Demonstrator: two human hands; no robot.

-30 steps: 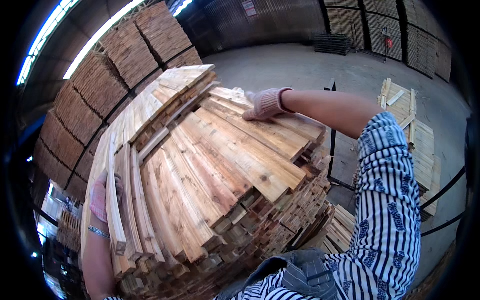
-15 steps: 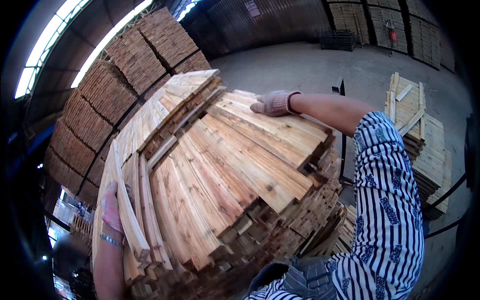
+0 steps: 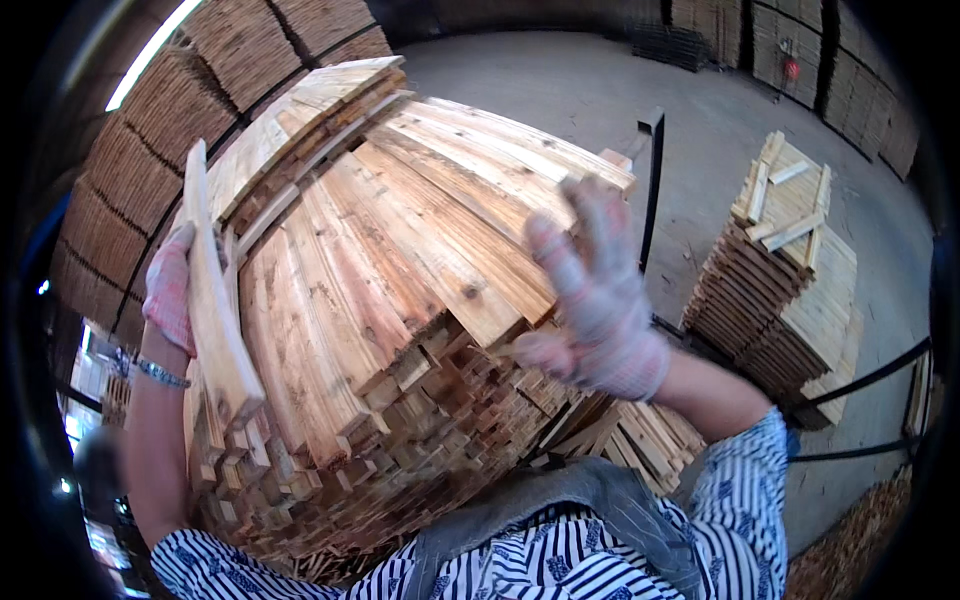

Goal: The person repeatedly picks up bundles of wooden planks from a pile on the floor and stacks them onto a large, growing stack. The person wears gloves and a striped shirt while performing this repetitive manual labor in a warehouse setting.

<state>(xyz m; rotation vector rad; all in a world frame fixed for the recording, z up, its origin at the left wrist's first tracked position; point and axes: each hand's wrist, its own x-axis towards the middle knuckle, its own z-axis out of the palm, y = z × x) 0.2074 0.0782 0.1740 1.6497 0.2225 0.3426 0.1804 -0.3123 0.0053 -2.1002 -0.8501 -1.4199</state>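
My left hand [image 3: 170, 290], in a pink and white knit glove, grips a narrow wooden board [image 3: 215, 300] at the left side of a big lumber stack. The board is raised and tilted above its neighbours. My right hand [image 3: 600, 310], gloved too and slightly blurred, hovers near the right front of the stack, fingers spread, holding nothing. Beneath it lie the stack's top boards [image 3: 400, 250], side by side with uneven front ends. A crosswise wooden strip [image 3: 270, 222] separates them from a higher layer of boards [image 3: 290, 130] farther back.
To the right stands a lower stack of boards [image 3: 750, 290] with loose pieces on top. A black metal post [image 3: 652, 190] rises between the stacks. Tall lumber piles [image 3: 120, 200] fill the left background. Shorter wood pieces [image 3: 645, 440] lie beside my right elbow.
My right hand has left the far right boards and come nearer, its fingers spreading. My left hand has lifted the board off the ones beside it. The view has shifted lower.
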